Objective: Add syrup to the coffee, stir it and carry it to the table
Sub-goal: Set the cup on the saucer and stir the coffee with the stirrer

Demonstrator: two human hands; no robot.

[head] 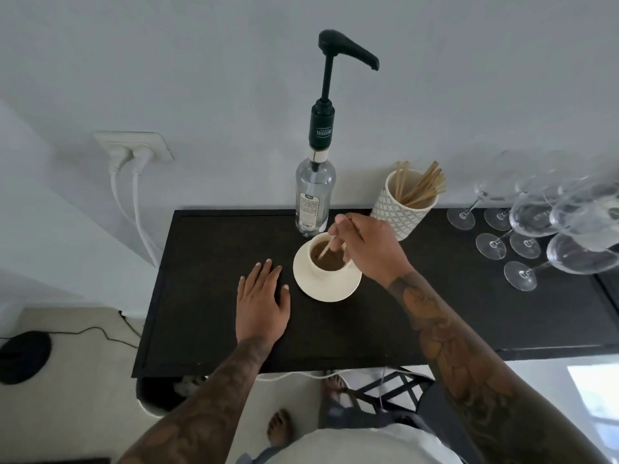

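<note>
Two bare feet [279, 426] stand on the pale floor at the near edge, close to a dark table [207, 329]. Both arms reach out over the table. On the left, the left hand [263, 303] lies flat on the table top with its fingers spread, so its grip is released and holds nothing. It rests just beside the saucer, a little to the left of it, and I cannot tell if the thumb touches the rim. On the right, the right hand [371, 249] hangs over the cup, and its grip is pinched on a thin wooden stir stick [330, 244]. The low end of the stick dips into the brown coffee [326, 257]. The coffee is in a cream cup [318, 271], and the cup sits on a cream saucer [330, 289] near the middle of the table. Just behind the cup, very close to it, stands a clear syrup bottle [315, 195] with a tall dark pump [348, 50] on top, its spout pointing right. To the right of the bottle is a white patterned pot [398, 212] full of more wooden sticks [420, 185]. Far right, a bunch of wine glasses [549, 229] stands on the table. On the left wall, two white plugs [129, 159] sit in a socket.
</note>
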